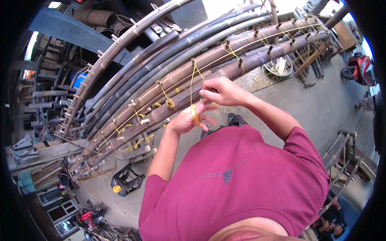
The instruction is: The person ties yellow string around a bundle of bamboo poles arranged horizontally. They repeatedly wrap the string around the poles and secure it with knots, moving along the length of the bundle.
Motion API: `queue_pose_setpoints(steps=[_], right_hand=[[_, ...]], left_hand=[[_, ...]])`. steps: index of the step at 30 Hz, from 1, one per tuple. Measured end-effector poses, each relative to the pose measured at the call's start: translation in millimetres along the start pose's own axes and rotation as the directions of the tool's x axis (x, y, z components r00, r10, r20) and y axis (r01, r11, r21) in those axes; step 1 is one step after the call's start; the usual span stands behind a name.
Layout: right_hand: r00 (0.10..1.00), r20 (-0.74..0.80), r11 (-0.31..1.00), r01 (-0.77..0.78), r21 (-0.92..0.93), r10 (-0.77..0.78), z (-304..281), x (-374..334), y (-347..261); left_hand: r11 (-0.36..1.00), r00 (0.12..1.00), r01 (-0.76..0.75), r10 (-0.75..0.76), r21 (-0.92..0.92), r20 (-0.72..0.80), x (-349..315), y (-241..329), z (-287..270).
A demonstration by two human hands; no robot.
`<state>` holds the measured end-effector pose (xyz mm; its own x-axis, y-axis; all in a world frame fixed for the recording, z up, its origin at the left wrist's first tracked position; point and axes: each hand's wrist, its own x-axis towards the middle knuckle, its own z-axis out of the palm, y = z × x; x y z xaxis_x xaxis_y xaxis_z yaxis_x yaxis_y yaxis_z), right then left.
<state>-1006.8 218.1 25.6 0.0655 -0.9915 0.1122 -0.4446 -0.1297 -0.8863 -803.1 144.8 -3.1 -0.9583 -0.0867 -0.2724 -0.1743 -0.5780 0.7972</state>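
Note:
Yellow cord (pixel 195 114) is looped in several turns around my left hand (pixel 187 120), whose fingers are partly blurred. One strand runs up from it to a peg (pixel 193 60) on a long brown bamboo pole (pixel 173 87). Another strand slants down from that peg to my right hand (pixel 221 91). There the thumb and fingers are closed at the cord, against a second, darker bamboo pole (pixel 183 97) nearer to me. The fingertips' exact grip is hidden. Left of my hands, a small bundle of yellow cord (pixel 170 103) hangs between the two poles.
More long bamboo poles (pixel 161 56) lie behind, beside a curved pegged pole (pixel 102 60). A white basin (pixel 278 67) stands beyond the poles. On the concrete floor are a black jerrycan (pixel 126 180) with a yellow cap and a red motorcycle (pixel 362 70). A person (pixel 333 221) is at lower right.

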Motion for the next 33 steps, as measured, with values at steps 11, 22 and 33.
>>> queue_pose_setpoints(steps=[11, 22, 33], right_hand=[[0.972, -0.002, 0.961, 0.231, 0.155, -0.233, 70.0, -8.9, 16.6], [0.846, 0.504, 0.983, 0.123, 0.135, -0.175, 50.1, 27.4, 0.0], [0.973, 0.195, 0.980, 0.148, -0.131, -0.121, 105.4, 30.5, 9.5]], left_hand=[[0.484, 0.718, -0.692, 0.532, -0.535, -0.448, -8.2, -52.7, -7.6], [0.958, 0.995, -0.090, 0.077, -0.272, -0.058, -51.1, -50.6, -50.4], [0.956, 0.863, -0.148, 0.001, -0.252, -0.506, -96.5, -70.4, -31.7]])
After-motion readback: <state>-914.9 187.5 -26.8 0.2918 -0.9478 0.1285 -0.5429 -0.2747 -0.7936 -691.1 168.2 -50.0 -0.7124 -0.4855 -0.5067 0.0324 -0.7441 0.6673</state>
